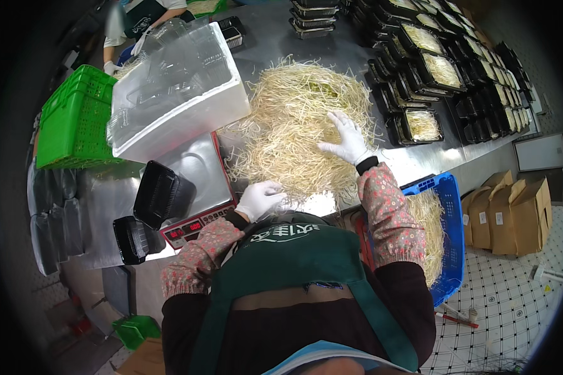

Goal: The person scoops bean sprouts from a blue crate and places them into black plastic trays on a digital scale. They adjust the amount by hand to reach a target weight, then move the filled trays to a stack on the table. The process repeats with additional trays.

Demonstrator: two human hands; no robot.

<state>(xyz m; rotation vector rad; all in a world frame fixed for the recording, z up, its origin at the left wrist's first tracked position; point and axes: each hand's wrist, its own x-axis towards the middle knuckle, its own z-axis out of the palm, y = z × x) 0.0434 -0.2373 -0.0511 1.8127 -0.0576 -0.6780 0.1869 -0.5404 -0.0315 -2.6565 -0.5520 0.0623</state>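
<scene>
A broad heap of bean sprouts (305, 136) lies loose on the steel table. My right hand (349, 143), in a white glove, rests on the heap's right side with its fingers spread and nothing held in them. At the near left edge of the sprouts is my left hand (261, 200), also gloved, its fingers bent inward; whether they pinch any sprouts is unclear. Just left of it sits a red digital scale (198, 228) with a steel pan. An empty black plastic tray (155, 194) leans tilted on the pan, and more black trays (130, 241) lie beside the scale.
A white foam box (183, 119) of clear lids stands left of the sprouts, beside a green crate (77, 122). Filled black trays (424, 124) are stacked at right. A blue basket (452, 243) of sprouts is by my right arm. Across the table works another person (145, 21).
</scene>
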